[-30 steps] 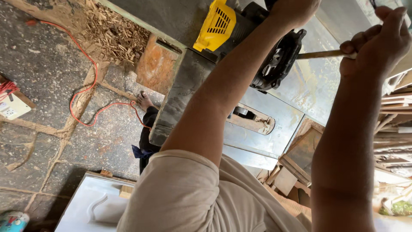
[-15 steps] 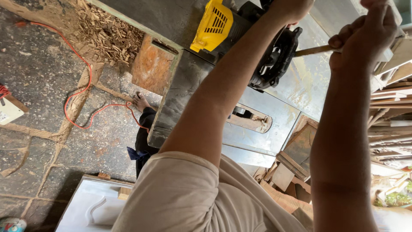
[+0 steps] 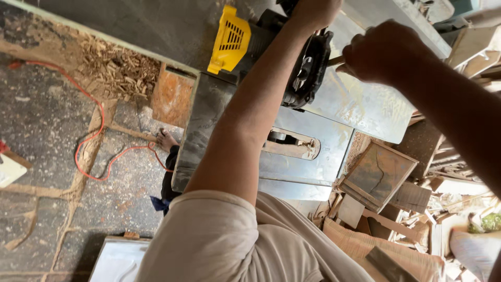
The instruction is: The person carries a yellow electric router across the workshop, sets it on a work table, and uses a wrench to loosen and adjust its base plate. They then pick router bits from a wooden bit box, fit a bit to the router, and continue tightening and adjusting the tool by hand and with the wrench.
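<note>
Shift: our right hand (image 3: pixel 383 52) has dropped lower in view since before.
Right hand: clenched on a thin tool (image 3: pixel 336 60) at the saw.
Left hand (image 3: pixel 313 10): on the black-and-yellow circular saw (image 3: pixel 282 52); grip unclear.
Saw: on the metal table (image 3: pixel 313 156).
Beyond: red cable (image 3: pixel 88 141), wood chips (image 3: pixel 112 70).

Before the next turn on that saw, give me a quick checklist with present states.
1. Left hand steadies the yellow and black circular saw: ok.
2. Right hand closed on the slim tool at the saw's round guard: ok.
3. Tool seated on its fastener: cannot tell.
4. Saw unplugged: cannot tell; a red cord lies on the floor.
5. Table slot uncovered: ok.
</note>
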